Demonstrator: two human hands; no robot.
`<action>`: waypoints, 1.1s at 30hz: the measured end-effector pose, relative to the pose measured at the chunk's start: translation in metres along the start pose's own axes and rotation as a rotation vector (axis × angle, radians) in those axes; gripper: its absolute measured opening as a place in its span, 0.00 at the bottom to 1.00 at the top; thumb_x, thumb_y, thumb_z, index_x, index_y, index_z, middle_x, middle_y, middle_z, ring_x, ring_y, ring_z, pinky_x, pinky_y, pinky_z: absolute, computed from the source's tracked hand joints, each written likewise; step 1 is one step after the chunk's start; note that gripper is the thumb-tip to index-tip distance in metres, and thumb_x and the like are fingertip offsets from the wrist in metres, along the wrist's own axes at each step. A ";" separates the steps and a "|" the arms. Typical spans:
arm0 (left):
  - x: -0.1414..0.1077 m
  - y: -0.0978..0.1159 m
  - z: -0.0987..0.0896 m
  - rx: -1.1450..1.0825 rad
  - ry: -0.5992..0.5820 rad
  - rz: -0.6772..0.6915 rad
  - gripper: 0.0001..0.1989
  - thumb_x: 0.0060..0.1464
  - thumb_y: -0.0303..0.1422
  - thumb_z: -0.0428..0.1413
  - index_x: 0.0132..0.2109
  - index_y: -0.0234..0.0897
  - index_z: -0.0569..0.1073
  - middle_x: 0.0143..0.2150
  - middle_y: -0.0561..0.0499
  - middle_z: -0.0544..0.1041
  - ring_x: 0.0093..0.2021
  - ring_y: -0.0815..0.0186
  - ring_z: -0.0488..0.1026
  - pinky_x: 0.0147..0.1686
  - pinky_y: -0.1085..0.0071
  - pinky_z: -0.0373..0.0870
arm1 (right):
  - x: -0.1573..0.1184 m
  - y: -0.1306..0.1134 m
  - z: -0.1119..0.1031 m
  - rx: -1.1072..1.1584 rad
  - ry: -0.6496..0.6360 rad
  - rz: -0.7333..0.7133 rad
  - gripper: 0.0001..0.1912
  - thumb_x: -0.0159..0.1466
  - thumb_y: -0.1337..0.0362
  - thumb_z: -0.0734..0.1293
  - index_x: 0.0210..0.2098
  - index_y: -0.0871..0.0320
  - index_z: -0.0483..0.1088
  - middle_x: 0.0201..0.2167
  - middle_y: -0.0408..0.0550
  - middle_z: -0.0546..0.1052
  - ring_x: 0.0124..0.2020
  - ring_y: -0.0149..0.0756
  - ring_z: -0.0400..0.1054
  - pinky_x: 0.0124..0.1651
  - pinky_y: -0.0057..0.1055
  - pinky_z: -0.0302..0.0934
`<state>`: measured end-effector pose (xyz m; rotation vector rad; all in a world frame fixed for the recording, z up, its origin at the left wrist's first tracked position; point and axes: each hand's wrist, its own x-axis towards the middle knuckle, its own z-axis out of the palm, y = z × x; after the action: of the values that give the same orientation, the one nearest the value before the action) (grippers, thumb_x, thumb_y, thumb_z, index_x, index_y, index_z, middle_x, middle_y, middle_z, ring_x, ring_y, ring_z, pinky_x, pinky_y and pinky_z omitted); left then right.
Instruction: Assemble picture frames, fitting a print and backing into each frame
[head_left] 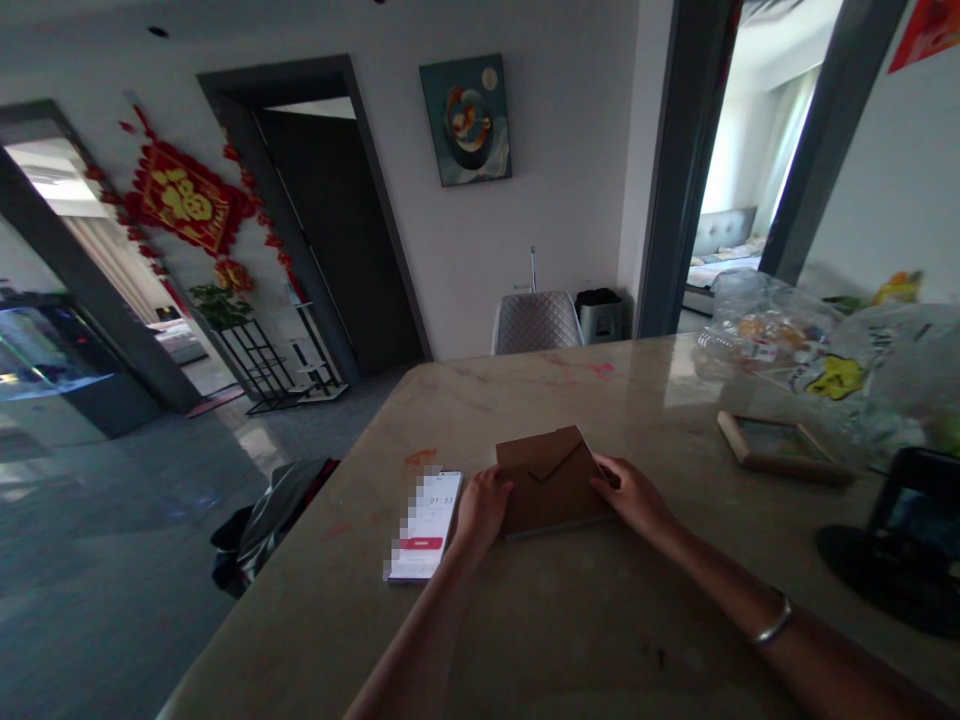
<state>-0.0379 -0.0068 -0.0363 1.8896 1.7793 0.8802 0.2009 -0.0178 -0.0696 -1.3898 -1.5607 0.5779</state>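
Observation:
A brown cardboard piece (551, 490), shaped like an envelope or folder with a pointed flap, is held between both hands above the marble table (510, 640). My left hand (484, 508) grips its left edge, with fingers bent over the front. My right hand (628, 492) pinches the right edge between thumb and fingers. A pale strip shows along the bottom edge of the brown piece. Just left of my left hand, a phone (429, 525) with a lit screen lies flat on the table.
To the right lie a wooden frame (784, 450) and clear plastic bags (840, 350). A dark device on a round stand (900, 560) is at the right edge. A grey chair (537, 322) stands behind the table, and a dark bag (274, 510) is left of it.

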 end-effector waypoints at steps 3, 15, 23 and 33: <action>-0.001 0.001 -0.001 -0.086 0.010 0.010 0.19 0.46 0.30 0.52 0.48 0.33 0.70 0.47 0.40 0.72 0.49 0.57 0.67 0.48 0.66 0.58 | 0.001 0.000 -0.001 0.098 -0.012 0.156 0.26 0.51 0.58 0.63 0.49 0.59 0.64 0.43 0.54 0.73 0.42 0.41 0.69 0.47 0.40 0.61; 0.002 -0.001 0.006 -0.578 -0.022 -0.127 0.16 0.44 0.35 0.55 0.42 0.33 0.72 0.43 0.42 0.74 0.43 0.59 0.70 0.43 0.67 0.62 | -0.005 -0.016 -0.003 0.675 -0.065 0.334 0.21 0.50 0.60 0.64 0.44 0.52 0.65 0.43 0.48 0.74 0.45 0.42 0.67 0.48 0.40 0.60; -0.008 0.009 0.000 -0.983 -0.185 -0.237 0.16 0.38 0.37 0.60 0.35 0.33 0.71 0.38 0.44 0.75 0.36 0.63 0.71 0.35 0.70 0.65 | -0.004 -0.025 -0.010 0.647 -0.017 0.392 0.15 0.47 0.60 0.66 0.34 0.54 0.66 0.34 0.47 0.75 0.38 0.42 0.69 0.39 0.37 0.62; -0.017 0.030 -0.008 -0.943 -0.267 -0.213 0.17 0.36 0.38 0.62 0.34 0.33 0.70 0.36 0.46 0.76 0.34 0.65 0.71 0.33 0.72 0.66 | 0.010 -0.033 -0.040 0.760 -0.046 0.344 0.21 0.48 0.67 0.62 0.43 0.52 0.62 0.34 0.42 0.75 0.32 0.34 0.70 0.29 0.27 0.61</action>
<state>-0.0209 -0.0281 -0.0129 1.1105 1.0670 1.0617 0.2200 -0.0255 -0.0211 -1.0422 -0.9578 1.2623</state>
